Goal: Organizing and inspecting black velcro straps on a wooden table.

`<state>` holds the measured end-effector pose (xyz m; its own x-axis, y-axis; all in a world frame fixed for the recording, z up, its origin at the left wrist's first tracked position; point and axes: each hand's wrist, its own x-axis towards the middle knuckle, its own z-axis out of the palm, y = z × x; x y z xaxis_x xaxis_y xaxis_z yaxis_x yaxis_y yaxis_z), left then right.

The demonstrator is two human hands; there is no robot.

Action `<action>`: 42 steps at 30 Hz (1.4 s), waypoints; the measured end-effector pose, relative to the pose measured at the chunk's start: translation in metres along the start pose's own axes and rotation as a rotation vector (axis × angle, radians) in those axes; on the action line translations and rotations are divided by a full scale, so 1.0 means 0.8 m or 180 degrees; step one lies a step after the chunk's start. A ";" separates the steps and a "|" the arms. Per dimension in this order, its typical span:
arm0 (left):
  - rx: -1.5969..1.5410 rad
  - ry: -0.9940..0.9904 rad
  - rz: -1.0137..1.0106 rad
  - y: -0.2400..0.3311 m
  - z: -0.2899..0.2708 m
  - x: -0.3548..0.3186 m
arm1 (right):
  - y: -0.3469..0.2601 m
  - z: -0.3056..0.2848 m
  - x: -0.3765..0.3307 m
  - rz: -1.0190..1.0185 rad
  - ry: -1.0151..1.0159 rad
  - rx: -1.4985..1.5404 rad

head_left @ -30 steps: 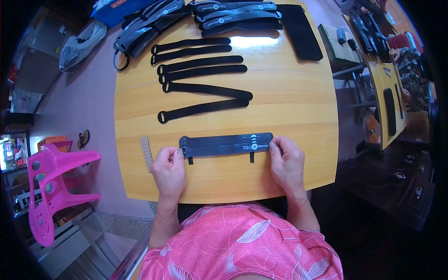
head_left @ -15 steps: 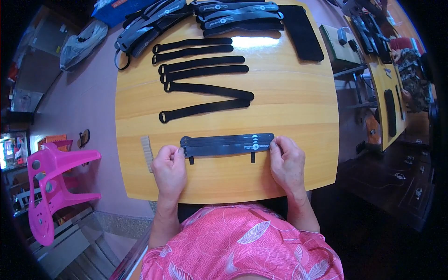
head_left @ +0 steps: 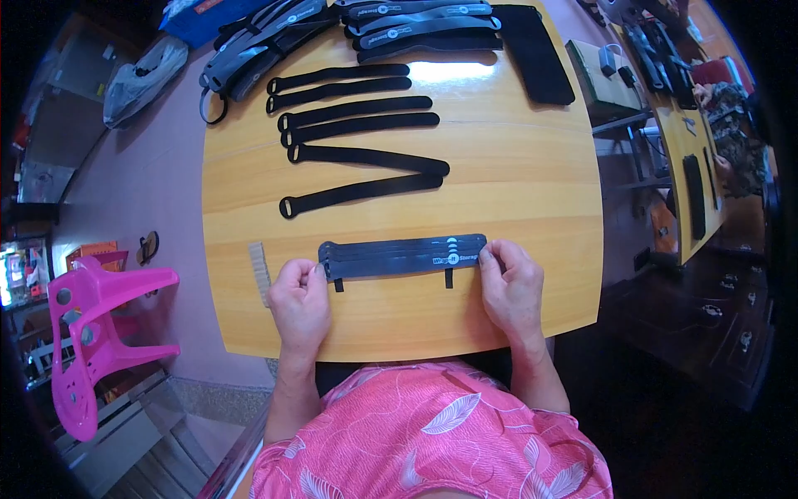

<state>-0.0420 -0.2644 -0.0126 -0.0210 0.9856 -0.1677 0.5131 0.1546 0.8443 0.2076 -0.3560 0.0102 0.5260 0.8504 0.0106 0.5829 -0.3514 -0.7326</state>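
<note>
Between my two hands lies a stack of dark grey straps (head_left: 391,259) with light printing near its right end. Two short black tabs stick out below its near edge. My left hand (head_left: 301,299) pinches the stack's left end between thumb and fingers. At the right end, my right hand (head_left: 510,287) grips in the same way. Beyond them on the wooden table (head_left: 499,200), several black straps (head_left: 366,193) with slotted ends are laid out in a loose column, the nearest two forming a V.
Bundles of grey and black straps (head_left: 428,25) are heaped at the table's far side, beside a wide black strip (head_left: 536,58). A corrugated cardboard piece (head_left: 260,270) lies left of my left hand. A pink plastic stool (head_left: 100,333) is on the left. Another person (head_left: 736,137) is at a table on the right.
My hands keep their hold on both ends of the strap stack. The strips within the stack look slightly more fanned out; the whole view has shifted a little.
</note>
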 end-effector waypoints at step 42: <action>0.1236 -0.1380 0.3645 0.068 0.037 0.005 | -0.015 -0.008 -0.040 -0.1144 -0.0169 0.0255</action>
<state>0.0108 -0.2544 0.0175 0.8376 0.4287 0.3386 0.2700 -0.8637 0.4255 0.1874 -0.3816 0.0229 0.2625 0.9338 0.2430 0.6730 0.0033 -0.7396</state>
